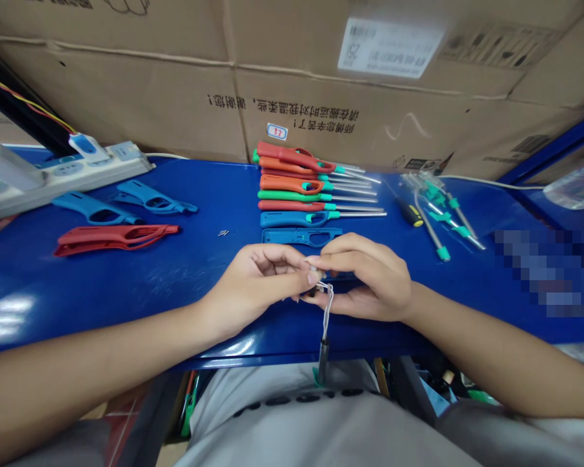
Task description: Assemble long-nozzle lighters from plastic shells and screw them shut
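My left hand (267,275) and my right hand (365,275) meet over the front of the blue table. Their fingertips pinch a small wired part with a pale end, most of it hidden by the fingers. From it a loop of thin white wires (328,305) hangs down to a dark metal tube (324,353) with a green tip, dangling past the table edge. Just beyond the hands lies a blue lighter shell half (292,236). Behind it are rows of assembled long-nose lighters (292,185) in red, orange, green and blue.
Blue and red lighter shells (117,239) lie left, near a white power strip (68,172). Tiny metal pins (223,233) are scattered between. On the right are a yellow-black screwdriver (411,213) and bagged metal tubes (448,214). A cardboard box (175,97) stands behind the table (214,175).
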Demonstrator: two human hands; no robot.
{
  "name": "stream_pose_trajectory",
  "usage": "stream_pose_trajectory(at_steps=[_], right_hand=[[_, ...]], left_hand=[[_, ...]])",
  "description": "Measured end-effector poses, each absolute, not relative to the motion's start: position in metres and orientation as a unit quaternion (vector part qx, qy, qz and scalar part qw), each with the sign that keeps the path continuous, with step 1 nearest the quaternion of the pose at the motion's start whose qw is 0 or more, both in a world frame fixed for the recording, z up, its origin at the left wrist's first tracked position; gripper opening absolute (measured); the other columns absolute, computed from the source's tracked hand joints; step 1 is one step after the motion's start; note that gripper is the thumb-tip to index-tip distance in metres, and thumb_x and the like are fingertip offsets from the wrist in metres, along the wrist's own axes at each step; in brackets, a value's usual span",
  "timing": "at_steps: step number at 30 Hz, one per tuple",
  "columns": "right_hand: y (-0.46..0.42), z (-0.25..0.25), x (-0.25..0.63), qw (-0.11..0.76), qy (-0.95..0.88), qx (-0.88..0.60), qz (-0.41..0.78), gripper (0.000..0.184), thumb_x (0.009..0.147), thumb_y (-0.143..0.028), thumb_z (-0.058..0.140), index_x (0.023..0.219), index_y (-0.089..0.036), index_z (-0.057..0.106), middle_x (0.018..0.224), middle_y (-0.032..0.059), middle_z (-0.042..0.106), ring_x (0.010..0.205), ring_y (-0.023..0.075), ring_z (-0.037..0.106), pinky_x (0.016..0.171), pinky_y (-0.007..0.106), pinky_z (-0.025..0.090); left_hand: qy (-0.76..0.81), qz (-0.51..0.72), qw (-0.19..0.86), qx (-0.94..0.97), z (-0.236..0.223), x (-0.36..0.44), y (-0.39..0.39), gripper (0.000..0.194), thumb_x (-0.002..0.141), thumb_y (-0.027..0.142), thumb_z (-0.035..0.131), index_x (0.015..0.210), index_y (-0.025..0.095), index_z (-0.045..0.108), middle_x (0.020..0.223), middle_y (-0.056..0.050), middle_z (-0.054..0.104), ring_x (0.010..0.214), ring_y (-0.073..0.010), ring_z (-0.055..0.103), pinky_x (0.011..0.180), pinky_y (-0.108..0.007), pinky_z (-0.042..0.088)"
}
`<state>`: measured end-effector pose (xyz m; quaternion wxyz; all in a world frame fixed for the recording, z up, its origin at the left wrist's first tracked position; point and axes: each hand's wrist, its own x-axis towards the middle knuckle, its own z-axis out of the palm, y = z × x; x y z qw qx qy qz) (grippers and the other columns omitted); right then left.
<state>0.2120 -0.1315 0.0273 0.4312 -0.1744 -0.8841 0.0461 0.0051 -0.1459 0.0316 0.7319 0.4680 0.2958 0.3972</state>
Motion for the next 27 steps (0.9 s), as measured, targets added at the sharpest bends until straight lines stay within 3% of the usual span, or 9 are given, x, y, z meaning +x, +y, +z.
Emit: stream_pose_trajectory(at_steps=[13, 22, 27], right_hand=[[-0.1318, 0.0337, 0.2150, 0.445, -0.875, -0.189, 0.030, 0.040, 0.084, -0.028, 0.079, 0.120, -0.020, 0.063, 0.093, 0.0051, 0.070, 0.083, 0.0142, 0.070, 0.069, 0.025, 0.059], [-0.1315, 0.0358, 0.2142, 0.465, -0.865, -0.186, 0.025, 0.037, 0.081, -0.024, 0.080, 0.113, -0.017, 0.065, 0.088, 0.0059, 0.070, 0.075, 0.0145, 0.067, 0.062, 0.026, 0.057], [-0.1324, 0.0347, 0.2157, 0.459, -0.866, -0.196, 0.028, 0.038, 0.080, -0.025, 0.080, 0.114, -0.019, 0.064, 0.087, 0.0044, 0.070, 0.074, 0.0135, 0.067, 0.063, 0.024, 0.056]], left_hand=[[0.316, 0.379, 0.723, 0.485, 0.0329, 0.0023, -0.1451, 0.007, 0.084, 0.027, 0.079, 0.081, 0.022, 0.081, 0.070, 0.004, 0.072, 0.059, -0.0041, 0.059, 0.058, -0.013, 0.048], [0.298, 0.386, 0.702, 0.520, 0.0326, 0.0039, -0.1448, 0.008, 0.081, 0.017, 0.078, 0.084, 0.024, 0.082, 0.086, 0.003, 0.078, 0.067, -0.0060, 0.061, 0.060, -0.015, 0.048], [0.291, 0.373, 0.704, 0.530, 0.0361, 0.0060, -0.1449, 0.009, 0.082, 0.014, 0.077, 0.082, 0.022, 0.082, 0.083, 0.003, 0.078, 0.067, -0.0058, 0.063, 0.065, -0.015, 0.050]])
